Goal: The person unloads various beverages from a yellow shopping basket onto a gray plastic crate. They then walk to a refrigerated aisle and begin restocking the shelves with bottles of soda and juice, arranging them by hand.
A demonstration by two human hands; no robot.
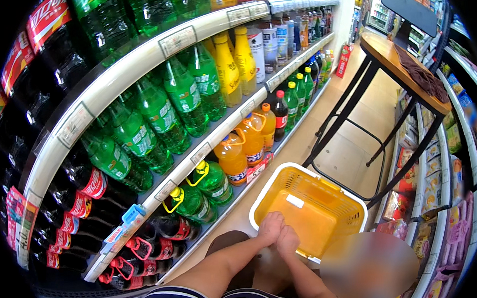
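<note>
My left hand [272, 228] and my right hand [287, 240] touch each other at the near edge of a yellow plastic shopping basket [306, 210] with a white rim. No object shows in either hand; the fingers are bent and partly hidden. Inside the basket lies only a small white label on the bottom. On the lower shelf to the left stand large green soda bottles [220, 186] with yellow carrying loops and orange soda bottles [230, 153]. Cola bottles [178, 229] lie on their sides nearer to me.
A wooden-topped stool [383, 52] with black metal legs stands beyond the basket, a dark cloth [420, 74] on it. Drink shelves [190, 155] curve along the left. Shelves of packaged snacks [429, 159] line the right. A red fire extinguisher [343, 61] stands farther back.
</note>
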